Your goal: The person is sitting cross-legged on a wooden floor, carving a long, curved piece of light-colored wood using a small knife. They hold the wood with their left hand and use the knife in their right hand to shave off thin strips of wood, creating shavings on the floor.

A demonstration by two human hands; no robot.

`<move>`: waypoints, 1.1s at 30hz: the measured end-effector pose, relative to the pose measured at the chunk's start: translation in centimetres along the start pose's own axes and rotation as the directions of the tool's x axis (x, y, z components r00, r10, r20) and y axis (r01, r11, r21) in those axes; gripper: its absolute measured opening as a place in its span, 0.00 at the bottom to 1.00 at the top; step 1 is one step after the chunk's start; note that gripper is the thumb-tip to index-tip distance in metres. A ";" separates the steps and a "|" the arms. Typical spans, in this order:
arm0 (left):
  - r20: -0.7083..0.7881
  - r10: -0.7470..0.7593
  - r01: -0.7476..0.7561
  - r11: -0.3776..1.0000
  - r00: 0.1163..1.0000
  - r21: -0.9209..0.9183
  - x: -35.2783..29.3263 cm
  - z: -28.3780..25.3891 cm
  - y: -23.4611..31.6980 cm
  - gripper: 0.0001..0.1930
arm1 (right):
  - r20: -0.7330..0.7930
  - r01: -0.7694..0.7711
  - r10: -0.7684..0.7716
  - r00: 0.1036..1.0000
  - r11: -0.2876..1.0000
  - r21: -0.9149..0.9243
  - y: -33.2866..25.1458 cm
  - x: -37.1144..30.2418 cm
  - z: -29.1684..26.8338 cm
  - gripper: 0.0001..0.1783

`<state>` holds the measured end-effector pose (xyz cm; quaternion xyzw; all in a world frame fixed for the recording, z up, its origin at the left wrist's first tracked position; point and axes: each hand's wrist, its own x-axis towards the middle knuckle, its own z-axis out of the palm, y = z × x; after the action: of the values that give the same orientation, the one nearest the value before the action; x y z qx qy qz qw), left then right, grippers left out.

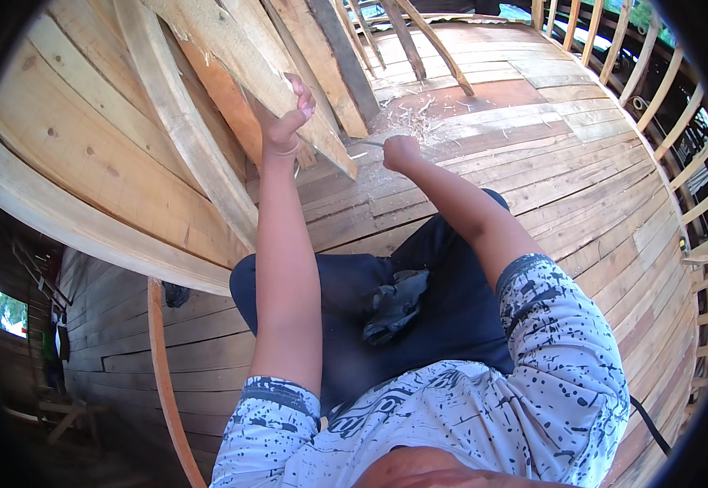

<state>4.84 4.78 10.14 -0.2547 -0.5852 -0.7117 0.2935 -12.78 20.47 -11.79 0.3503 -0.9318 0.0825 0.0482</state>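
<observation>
Wide plank floor (582,154) spreads out under the person, boards curving off toward the railing (663,89) on the right, where at least seven upright slats show. Upper left, a big curved timber wall (69,138), and leaning against it a stack of planks (321,49); roughly five overlap there, exact count hard to call. One pale plank (244,61) slants down toward the floor, and the left hand (283,122) has its grip wrapped around that plank's edge, thumb up, fingers curled over. The right hand (400,152) is a closed fist just beside the plank's lower end, clenched on one thin metal tool (368,144), too small to identify. Beyond the fist, a scatter of wood shavings (419,122) on the floor. One dark crumpled item (395,301) rests on the lap.
</observation>
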 end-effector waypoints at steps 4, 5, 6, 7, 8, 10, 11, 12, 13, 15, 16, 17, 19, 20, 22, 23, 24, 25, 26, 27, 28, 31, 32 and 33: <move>-0.094 0.047 -0.049 0.999 0.994 -0.022 -1.6 1.0 0.2 0.19 | 0.097 -0.114 0.080 0.992 0.898 0.425 -2.9 -1.9 -3.4 0.25; -0.127 0.073 -0.080 0.995 0.989 -0.050 -1.6 1.6 -0.1 0.19 | 0.092 -0.123 0.089 0.992 0.857 0.501 -3.4 -2.1 -3.3 0.25; -0.191 0.076 -0.071 0.997 0.979 0.035 -2.3 1.5 -0.5 0.21 | 0.088 -0.120 0.085 0.993 0.800 0.588 -4.8 -2.3 -3.2 0.26; -0.257 0.080 -0.051 0.992 0.963 0.115 -3.4 0.9 -1.9 0.25 | 0.030 -0.072 0.070 0.997 0.765 0.640 -5.8 -3.2 -2.5 0.26; -0.321 0.104 -0.041 0.979 0.941 0.199 -4.2 0.2 -2.0 0.31 | -0.041 -0.008 0.049 0.998 0.729 0.684 -7.4 -4.3 -2.6 0.26; -0.301 0.148 -0.008 0.908 0.942 0.419 -4.9 -0.5 -3.0 0.38 | -0.030 -0.018 0.054 0.998 0.718 0.696 -6.7 -4.7 -0.1 0.25; -0.284 0.171 0.002 0.854 0.944 0.521 -4.8 -0.9 -3.3 0.43 | 0.039 -0.073 0.063 0.997 0.744 0.664 -5.3 -4.4 2.2 0.25; -0.271 0.115 0.033 0.871 0.956 0.490 -5.0 -1.3 -3.4 0.44 | 0.120 -0.131 0.072 0.990 0.767 0.628 -4.4 -4.3 4.3 0.24; -0.263 0.053 0.080 0.879 0.963 0.471 -5.3 -2.1 -3.0 0.46 | 0.127 -0.151 0.089 0.988 0.741 0.654 -5.2 -4.4 4.6 0.24; -0.317 0.058 0.107 0.871 0.947 0.479 -5.2 -2.4 -2.9 0.47 | 0.143 -0.187 0.122 0.982 0.687 0.702 -6.6 -4.3 4.3 0.24; -0.364 0.090 0.093 0.886 0.927 0.455 -5.0 -2.4 -3.4 0.45 | 0.115 -0.167 0.121 0.986 0.671 0.722 -7.2 -3.8 3.4 0.24; -0.415 0.118 0.082 0.898 0.902 0.433 -5.0 -2.5 -3.7 0.43 | 0.094 -0.150 0.119 0.988 0.654 0.742 -7.7 -3.5 2.5 0.23; -0.476 0.160 0.097 0.877 0.865 0.471 -4.3 -2.3 -4.2 0.39 | 0.086 -0.150 0.131 0.988 0.636 0.757 -7.4 -3.0 2.9 0.23; -0.482 0.179 0.128 0.834 0.858 0.537 -3.9 -2.0 -3.9 0.37 | 0.099 -0.163 0.136 0.986 0.630 0.759 -7.1 -2.7 3.3 0.23; -0.461 0.176 0.108 0.843 0.870 0.526 -3.8 -2.5 -4.6 0.33 | 0.124 -0.182 0.135 0.983 0.630 0.755 -6.2 -2.2 4.3 0.23; -0.432 0.155 0.064 0.891 0.888 0.450 -4.0 -3.5 -5.2 0.31 | 0.140 -0.190 0.129 0.982 0.632 0.751 -5.8 -1.9 4.8 0.23; -0.400 0.134 0.029 0.926 0.907 0.377 -4.1 -4.4 -5.7 0.29 | 0.158 -0.197 0.118 0.980 0.627 0.754 -6.0 -1.5 5.5 0.23; -0.453 0.125 0.007 0.960 0.883 0.278 -4.1 -4.4 -5.9 0.25 | 0.115 -0.139 0.079 0.990 0.626 0.767 -7.5 -1.5 4.4 0.23; -0.497 0.140 0.031 0.947 0.856 0.321 -4.6 -4.9 -5.7 0.23 | 0.078 -0.082 0.034 0.996 0.623 0.778 -9.3 -1.9 1.5 0.22; -0.535 0.155 0.042 0.940 0.831 0.338 -4.5 -4.4 -6.1 0.22 | 0.033 -0.031 0.010 0.999 0.634 0.773 -9.3 -2.1 -0.3 0.22; -0.572 0.170 0.056 0.933 0.803 0.356 -4.7 -4.3 -6.4 0.21 | 0.041 -0.034 0.003 0.999 0.634 0.772 -9.0 -2.0 0.7 0.21; -0.507 0.171 -0.013 0.954 0.845 0.301 -4.6 -5.0 -7.0 0.18 | 0.080 -0.075 0.022 0.997 0.643 0.762 -8.2 -1.5 4.0 0.19; -0.539 0.201 -0.031 0.951 0.818 0.307 -4.6 -4.8 -7.3 0.18 | 0.110 -0.120 0.057 0.992 0.650 0.750 -7.9 -1.4 4.8 0.18; -0.562 0.231 -0.048 0.946 0.795 0.321 -4.6 -4.7 -7.4 0.18 | 0.136 -0.163 0.093 0.986 0.647 0.745 -8.3 -1.0 5.5 0.17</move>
<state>2.67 1.72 0.99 -0.0170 -0.5416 -0.6377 0.5475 -6.73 13.97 -16.34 0.2752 -0.8373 0.4490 -0.1468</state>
